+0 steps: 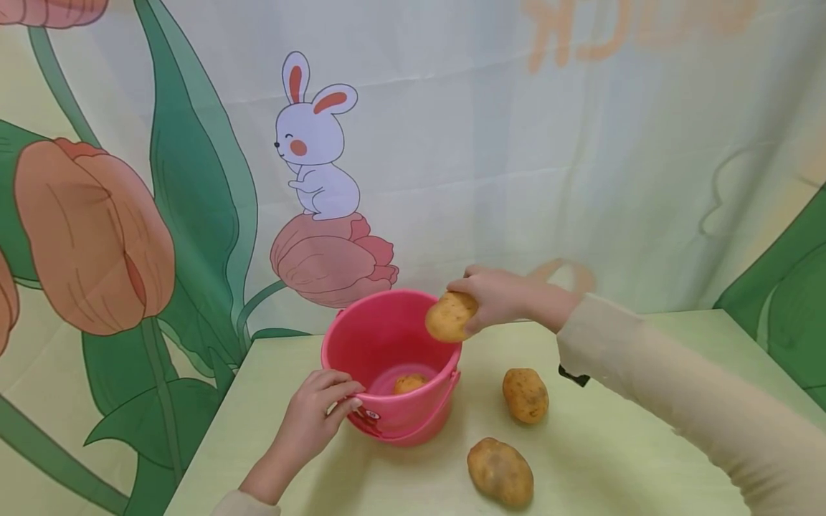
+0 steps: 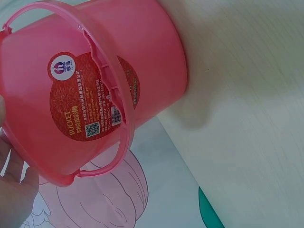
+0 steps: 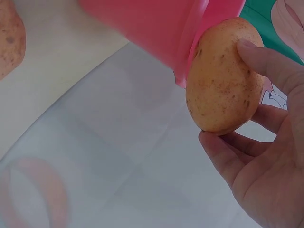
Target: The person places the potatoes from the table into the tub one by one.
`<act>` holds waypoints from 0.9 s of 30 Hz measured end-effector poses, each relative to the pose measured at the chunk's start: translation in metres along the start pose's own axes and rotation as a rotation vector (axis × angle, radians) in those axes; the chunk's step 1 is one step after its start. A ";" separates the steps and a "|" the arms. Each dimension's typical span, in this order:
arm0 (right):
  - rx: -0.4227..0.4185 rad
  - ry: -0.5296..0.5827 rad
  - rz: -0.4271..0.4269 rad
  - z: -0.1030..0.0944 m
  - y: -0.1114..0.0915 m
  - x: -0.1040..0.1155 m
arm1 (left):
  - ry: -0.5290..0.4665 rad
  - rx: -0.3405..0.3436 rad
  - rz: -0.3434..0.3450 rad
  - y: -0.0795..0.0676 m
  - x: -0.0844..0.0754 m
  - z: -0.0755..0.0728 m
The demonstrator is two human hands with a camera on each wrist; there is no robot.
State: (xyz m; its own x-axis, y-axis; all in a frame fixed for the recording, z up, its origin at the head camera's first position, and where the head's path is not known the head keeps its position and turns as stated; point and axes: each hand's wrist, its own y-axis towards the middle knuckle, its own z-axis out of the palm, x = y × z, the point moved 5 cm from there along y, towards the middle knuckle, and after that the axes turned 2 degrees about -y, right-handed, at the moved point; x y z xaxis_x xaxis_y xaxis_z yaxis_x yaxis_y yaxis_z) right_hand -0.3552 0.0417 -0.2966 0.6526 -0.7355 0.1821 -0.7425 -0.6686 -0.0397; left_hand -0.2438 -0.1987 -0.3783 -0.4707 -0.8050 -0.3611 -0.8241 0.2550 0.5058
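A pink plastic bucket (image 1: 408, 423) stands upright on the table. My left hand (image 1: 312, 408) holds its near left rim, fingertips over the edge and thumb on the outside. Above the bucket's right rim, my right hand (image 1: 502, 295) grips a potato (image 1: 449, 317) between thumb and fingers. The right wrist view shows that potato (image 3: 223, 78) whole, in front of the bucket's mouth. Another potato (image 1: 409, 383) lies at the bottom of the bucket, partly hidden by the near wall. In the left wrist view, a red label (image 2: 76, 102) and the handle (image 2: 124, 90) show on the bucket's side.
Two more potatoes lie on the pale table (image 1: 619, 444) to the right of the bucket: one potato (image 1: 525, 395) farther back, one potato (image 1: 500, 473) nearer. A curtain (image 1: 490, 179) printed with a rabbit and tulips hangs behind the table's back edge.
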 end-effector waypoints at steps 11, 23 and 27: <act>0.017 0.048 0.015 0.006 0.017 0.007 | -0.001 -0.006 0.015 0.000 -0.001 0.000; 0.059 -0.005 -0.022 0.013 0.029 0.027 | -0.004 -0.019 0.044 0.001 -0.003 -0.002; 0.073 -0.011 -0.024 0.015 0.032 0.032 | 0.000 -0.013 0.032 0.000 -0.003 -0.002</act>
State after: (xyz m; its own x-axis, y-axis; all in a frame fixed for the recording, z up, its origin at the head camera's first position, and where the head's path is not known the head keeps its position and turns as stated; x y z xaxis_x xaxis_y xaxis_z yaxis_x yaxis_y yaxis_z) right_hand -0.3558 -0.0056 -0.3069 0.6723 -0.7199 0.1726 -0.7137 -0.6922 -0.1074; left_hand -0.2424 -0.1974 -0.3757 -0.4968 -0.7964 -0.3450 -0.8044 0.2733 0.5275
